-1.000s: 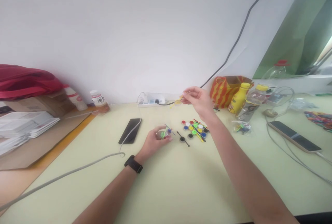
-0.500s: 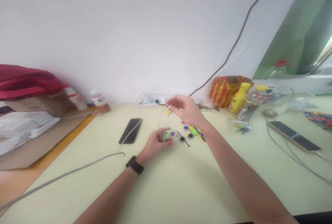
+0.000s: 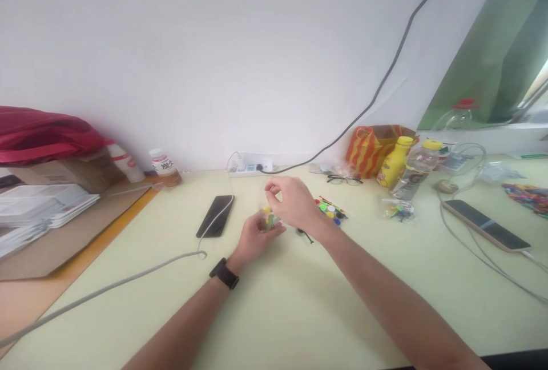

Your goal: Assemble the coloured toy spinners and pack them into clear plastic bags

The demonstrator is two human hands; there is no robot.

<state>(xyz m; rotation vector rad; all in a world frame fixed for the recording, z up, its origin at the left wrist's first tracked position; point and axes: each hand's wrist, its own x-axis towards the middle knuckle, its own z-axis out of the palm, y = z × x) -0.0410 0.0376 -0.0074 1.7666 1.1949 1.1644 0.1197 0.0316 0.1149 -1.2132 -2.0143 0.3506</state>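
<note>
My left hand [image 3: 256, 236] is closed around a small clear plastic bag [image 3: 271, 221] with little green and yellow plastic pieces in it. My right hand [image 3: 293, 201] is just above the bag, thumb and forefinger pinched together. A small yellow piece [image 3: 267, 209] shows below those fingertips, at the bag's top; whether they still grip it is not clear. Partly covered by my right wrist, a black thin-armed piece [image 3: 305, 236] lies on the table. Beyond the wrist is a cluster of coloured discs and sticks [image 3: 331, 210].
A black phone [image 3: 215, 216] lies left of my hands, with a white cable [image 3: 128, 280] across the table. Behind are a power strip [image 3: 250, 165] and glasses [image 3: 343, 180]. To the right stand a yellow bottle [image 3: 394, 161], a clear bottle [image 3: 414, 171] and another small filled bag [image 3: 399, 209].
My right hand has moved down and slightly left, bringing the yellow piece from above down to the bag. More of the disc cluster shows. My left hand stays nearly in place with the bag.
</note>
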